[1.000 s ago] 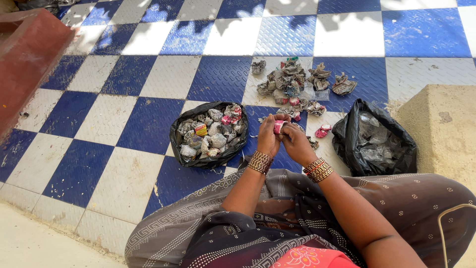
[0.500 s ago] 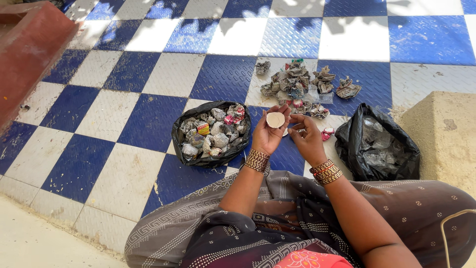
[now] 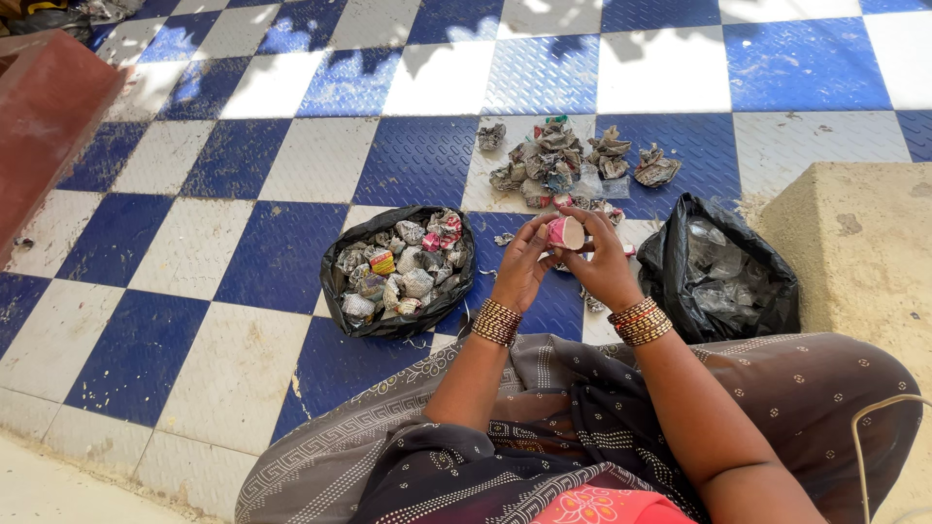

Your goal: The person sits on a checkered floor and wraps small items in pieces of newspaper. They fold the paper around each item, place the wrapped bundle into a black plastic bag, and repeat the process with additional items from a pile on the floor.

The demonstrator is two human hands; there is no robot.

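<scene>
Both my hands hold a small pink paper cup [image 3: 565,233] with a pale inside, above the blue and white checkered floor. My left hand [image 3: 525,264] grips it from the left and my right hand [image 3: 602,269] from the right; gold and red bangles sit on both wrists. Just left of my hands lies an open black bag [image 3: 342,293] filled with crumpled paper pieces [image 3: 403,267]. Beyond my hands is a loose heap of crumpled paper pieces [image 3: 558,163] on the floor.
A second black bag [image 3: 680,238] with clear plastic inside lies at my right, against a beige concrete block [image 3: 854,252]. A red-brown step [image 3: 44,116] is at the far left. My patterned grey garment [image 3: 544,427] covers my lap.
A second ago both hands pinched a pink crumpled piece. Half a second ago the left hand held a round pale disc alone. Now both hands hold it again as a pink cup.
</scene>
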